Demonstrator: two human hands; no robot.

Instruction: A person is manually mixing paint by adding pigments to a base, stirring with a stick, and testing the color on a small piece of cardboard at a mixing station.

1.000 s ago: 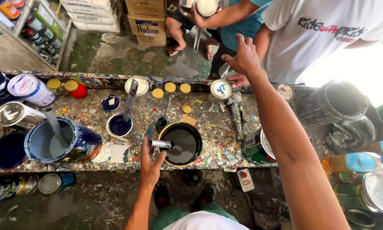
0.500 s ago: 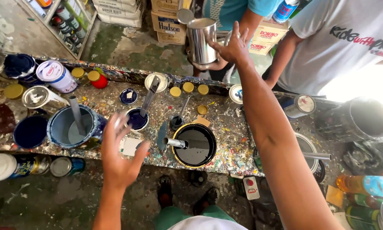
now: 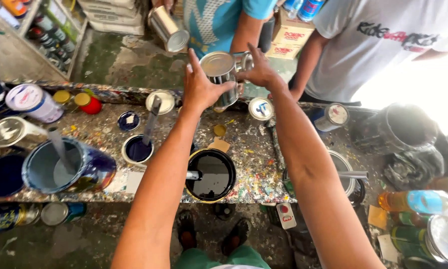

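Hands meet on a silver tin can (image 3: pixel 223 74) held above the far edge of the paint-spattered table (image 3: pixel 249 149). My left hand (image 3: pixel 200 87) wraps its side in a closed grip; my right hand (image 3: pixel 260 72) presses fingers against the other side. I judge the can is already lifted, with its lid on. Below stands an open can of black paint (image 3: pixel 210 175) with a stirrer.
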